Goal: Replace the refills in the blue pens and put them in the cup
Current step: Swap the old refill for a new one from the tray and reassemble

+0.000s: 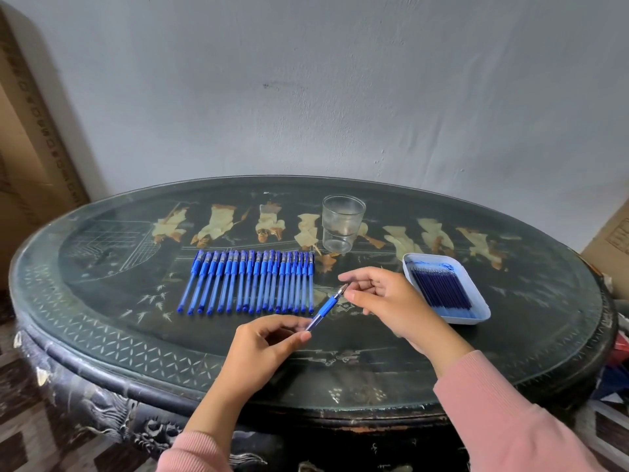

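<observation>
My left hand (pixel 269 342) grips the barrel of an uncapped blue pen (pixel 325 308), its metal tip pointing up and to the right. My right hand (pixel 381 298) pinches that tip between thumb and forefinger. A row of several capped blue pens (pixel 248 282) lies side by side on the table to the left of my hands. A clear glass cup (pixel 342 223) stands upright behind them with no pens in it. A white tray (pixel 476 299) holding several dark blue refills (pixel 442 284) sits to the right.
The dark oval table (pixel 136 335) has a glass top with inlaid figures and carved sides. Its near edge lies just under my forearms. A cardboard box (pixel 30 137) leans against the wall at the left, and clutter (pixel 616 352) sits beyond the right edge.
</observation>
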Demonstrator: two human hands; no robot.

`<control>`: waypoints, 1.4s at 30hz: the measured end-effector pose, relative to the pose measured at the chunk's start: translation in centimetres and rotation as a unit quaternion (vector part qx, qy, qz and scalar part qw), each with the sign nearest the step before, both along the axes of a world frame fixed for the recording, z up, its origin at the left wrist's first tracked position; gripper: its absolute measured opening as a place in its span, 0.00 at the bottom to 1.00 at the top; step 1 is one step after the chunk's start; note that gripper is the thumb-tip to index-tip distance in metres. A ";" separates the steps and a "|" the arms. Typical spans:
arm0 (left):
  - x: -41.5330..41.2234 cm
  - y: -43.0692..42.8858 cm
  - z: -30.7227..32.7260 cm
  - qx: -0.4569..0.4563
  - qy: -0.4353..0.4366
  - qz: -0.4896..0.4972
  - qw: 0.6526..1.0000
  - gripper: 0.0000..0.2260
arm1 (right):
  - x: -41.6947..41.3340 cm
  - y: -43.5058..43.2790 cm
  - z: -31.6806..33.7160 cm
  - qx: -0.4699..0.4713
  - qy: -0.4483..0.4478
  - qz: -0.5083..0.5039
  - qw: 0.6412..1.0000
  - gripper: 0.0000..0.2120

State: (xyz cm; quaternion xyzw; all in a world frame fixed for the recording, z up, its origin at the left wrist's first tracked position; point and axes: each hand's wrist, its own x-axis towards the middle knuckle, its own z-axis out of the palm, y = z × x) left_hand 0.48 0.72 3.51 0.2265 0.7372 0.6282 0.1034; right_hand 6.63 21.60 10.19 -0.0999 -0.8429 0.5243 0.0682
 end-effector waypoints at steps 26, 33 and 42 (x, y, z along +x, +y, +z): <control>0.1 0.0 0.2 0.003 0.009 -0.002 1.000 0.06 | -0.2 -1.6 -2.0 -0.094 0.008 -0.048 0.994 0.09; 0.1 0.0 0.2 0.005 0.003 -0.005 1.000 0.05 | -0.1 -1.4 -2.2 -0.130 0.034 -0.038 0.990 0.04; 0.2 -0.1 0.3 0.007 0.001 -0.002 1.000 0.05 | -0.2 -1.6 -2.5 -0.128 0.043 -0.051 0.990 0.03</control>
